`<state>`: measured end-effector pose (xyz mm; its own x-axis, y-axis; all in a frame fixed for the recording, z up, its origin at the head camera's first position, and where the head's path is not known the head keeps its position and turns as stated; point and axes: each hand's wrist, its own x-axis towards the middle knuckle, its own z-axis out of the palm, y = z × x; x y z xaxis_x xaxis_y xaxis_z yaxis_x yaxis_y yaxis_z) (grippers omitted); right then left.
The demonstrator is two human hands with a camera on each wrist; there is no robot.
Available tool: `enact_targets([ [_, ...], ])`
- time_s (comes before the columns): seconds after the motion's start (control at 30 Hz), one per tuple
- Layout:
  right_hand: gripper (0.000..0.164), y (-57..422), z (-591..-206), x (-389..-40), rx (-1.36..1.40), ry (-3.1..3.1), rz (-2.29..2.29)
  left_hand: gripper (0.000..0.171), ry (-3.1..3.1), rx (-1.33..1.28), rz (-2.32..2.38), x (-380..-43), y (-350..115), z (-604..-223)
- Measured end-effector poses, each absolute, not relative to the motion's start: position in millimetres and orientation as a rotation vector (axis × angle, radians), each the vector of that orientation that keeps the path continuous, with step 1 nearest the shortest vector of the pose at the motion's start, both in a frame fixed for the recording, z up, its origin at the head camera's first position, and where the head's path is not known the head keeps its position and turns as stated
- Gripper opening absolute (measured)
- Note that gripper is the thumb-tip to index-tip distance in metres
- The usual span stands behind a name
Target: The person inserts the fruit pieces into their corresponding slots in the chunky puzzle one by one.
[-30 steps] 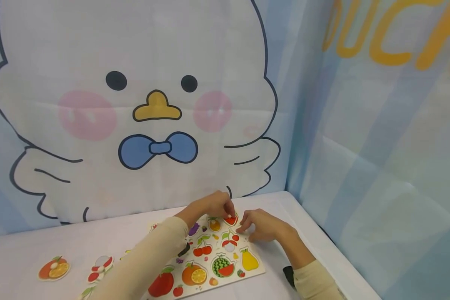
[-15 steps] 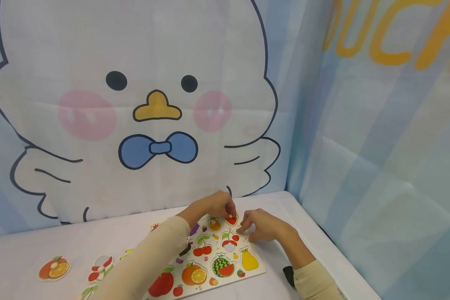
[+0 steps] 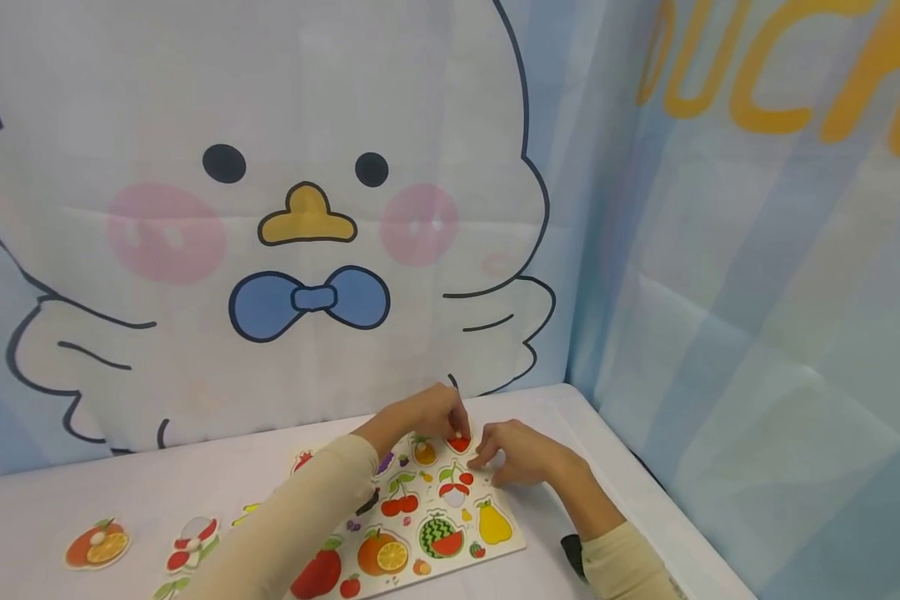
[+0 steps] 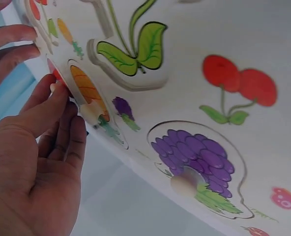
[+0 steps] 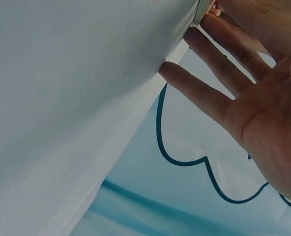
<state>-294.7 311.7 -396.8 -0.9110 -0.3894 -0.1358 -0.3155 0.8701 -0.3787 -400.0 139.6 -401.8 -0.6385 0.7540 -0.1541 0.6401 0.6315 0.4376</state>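
Observation:
A white wooden knob puzzle board (image 3: 390, 510) printed with fruit lies on the table. Reaching over it, my left hand (image 3: 429, 414) pinches the small knob of a red fruit puzzle piece (image 3: 460, 443) at the far right corner. In the left wrist view, thumb and fingertips of the left hand (image 4: 42, 142) close on that knob (image 4: 52, 87), beside a pineapple piece (image 4: 86, 88) in its slot. My right hand (image 3: 525, 452) is at the board's right edge. The right wrist view shows the right hand's fingers (image 5: 199, 93) straight and spread, fingertips down at the tablecloth and the board's edge.
Loose puzzle pieces lie left of the board, among them an orange piece (image 3: 97, 543) and a red and white one (image 3: 192, 543). A grape piece (image 4: 194, 162) sits in its slot. Fabric walls with a cartoon duck (image 3: 311, 367) stand behind the white table (image 3: 30, 517).
Both hands hold nearly the same pose at the board's far right corner. The whole head view has shifted slightly to the left.

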Motion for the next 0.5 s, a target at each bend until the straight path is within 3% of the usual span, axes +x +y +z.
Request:
enact_targets([
  [0.27, 0.035, 310.2, -397.1, -294.2, -0.534, 2.843, -0.503, 0.017, 2.523, 1.083, 0.502, -400.2, 135.2, -403.9],
  [0.5, 0.035, 311.2, -396.9, -293.3, -0.538, 2.856, -0.46, 0.029, 2.451, 1.093, 0.574, -395.4, 123.8, -397.3],
])
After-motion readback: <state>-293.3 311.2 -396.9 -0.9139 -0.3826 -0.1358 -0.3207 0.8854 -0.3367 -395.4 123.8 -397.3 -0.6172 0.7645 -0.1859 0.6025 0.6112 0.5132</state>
